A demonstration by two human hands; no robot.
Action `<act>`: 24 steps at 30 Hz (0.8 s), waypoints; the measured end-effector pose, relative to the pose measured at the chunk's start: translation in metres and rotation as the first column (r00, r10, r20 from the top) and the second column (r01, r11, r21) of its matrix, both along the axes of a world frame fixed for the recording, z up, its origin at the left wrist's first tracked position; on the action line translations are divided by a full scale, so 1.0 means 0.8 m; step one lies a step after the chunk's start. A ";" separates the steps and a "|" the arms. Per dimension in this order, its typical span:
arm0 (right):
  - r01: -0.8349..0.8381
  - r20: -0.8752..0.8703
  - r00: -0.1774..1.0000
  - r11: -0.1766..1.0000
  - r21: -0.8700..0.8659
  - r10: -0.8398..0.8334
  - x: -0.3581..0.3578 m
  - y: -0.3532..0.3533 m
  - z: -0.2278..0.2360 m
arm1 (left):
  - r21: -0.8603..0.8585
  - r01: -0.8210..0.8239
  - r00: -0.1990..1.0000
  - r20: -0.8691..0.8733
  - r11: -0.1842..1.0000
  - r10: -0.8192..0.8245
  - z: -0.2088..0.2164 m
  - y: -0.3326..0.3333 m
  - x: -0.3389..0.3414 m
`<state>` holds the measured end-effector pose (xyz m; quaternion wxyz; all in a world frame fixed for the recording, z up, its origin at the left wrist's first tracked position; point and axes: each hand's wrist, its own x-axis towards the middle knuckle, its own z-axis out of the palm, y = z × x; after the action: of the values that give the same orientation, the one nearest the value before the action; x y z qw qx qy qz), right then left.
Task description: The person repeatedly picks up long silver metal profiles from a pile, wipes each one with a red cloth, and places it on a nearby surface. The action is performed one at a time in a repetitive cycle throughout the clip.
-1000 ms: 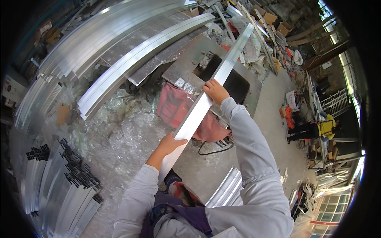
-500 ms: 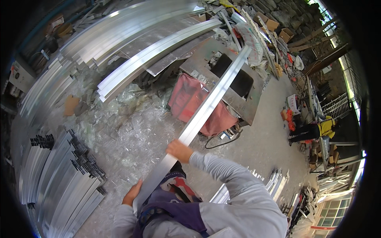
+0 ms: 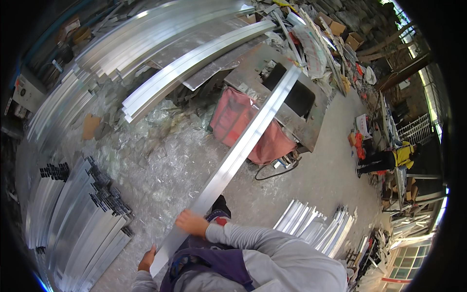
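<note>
A metal bar (image 3: 243,147) slants from near left to far right across a red cloth (image 3: 273,145) and table (image 3: 311,134), left hand (image 3: 147,259) and right hand (image 3: 192,224) gripping its near part; held so far back, it could swing.

Daylight glares at far right, the long bar (image 3: 242,148) gleams, and outer edges bend.
</note>
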<state>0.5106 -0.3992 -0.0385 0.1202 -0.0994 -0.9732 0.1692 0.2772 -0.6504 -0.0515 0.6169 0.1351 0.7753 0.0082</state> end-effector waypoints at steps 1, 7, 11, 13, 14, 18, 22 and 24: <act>-0.001 0.044 0.999 1.000 0.012 0.001 0.014 0.039 0.002 | 0.061 -0.004 1.000 0.015 0.998 0.003 0.004 0.044 0.020; 0.042 0.224 0.970 0.973 0.229 -0.095 0.135 0.345 0.052 | 0.433 0.004 0.978 0.185 0.901 -0.093 -0.022 0.331 0.144; 0.088 0.199 0.949 0.815 0.573 -0.243 0.218 0.528 0.109 | 0.668 0.127 0.966 0.084 0.734 -0.244 -0.003 0.521 0.234; 0.180 0.229 0.912 0.835 0.521 -0.340 0.256 0.593 0.123 | 0.734 0.158 0.962 0.035 0.661 -0.269 0.053 0.599 0.273; 0.189 0.224 0.905 0.812 0.553 -0.363 0.258 0.616 0.131 | 0.730 0.192 0.961 -0.005 0.656 -0.275 0.062 0.625 0.279; 0.226 0.156 0.896 0.732 0.643 -0.415 0.267 0.645 0.154 | 0.693 0.270 0.950 -0.077 0.669 -0.304 0.078 0.663 0.285; 0.255 0.147 0.901 0.771 0.584 -0.409 0.231 0.585 0.135 | 0.741 0.235 0.953 -0.049 0.629 -0.299 0.055 0.600 0.251; 0.232 0.151 0.913 0.787 0.572 -0.379 0.228 0.532 0.111 | 0.728 0.264 0.945 -0.065 0.633 -0.320 0.034 0.539 0.234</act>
<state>0.6928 0.0264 0.0503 0.0417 -0.2396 -0.9584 -0.1491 0.4645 -0.2192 -0.0239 0.5319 0.4918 0.6532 0.2204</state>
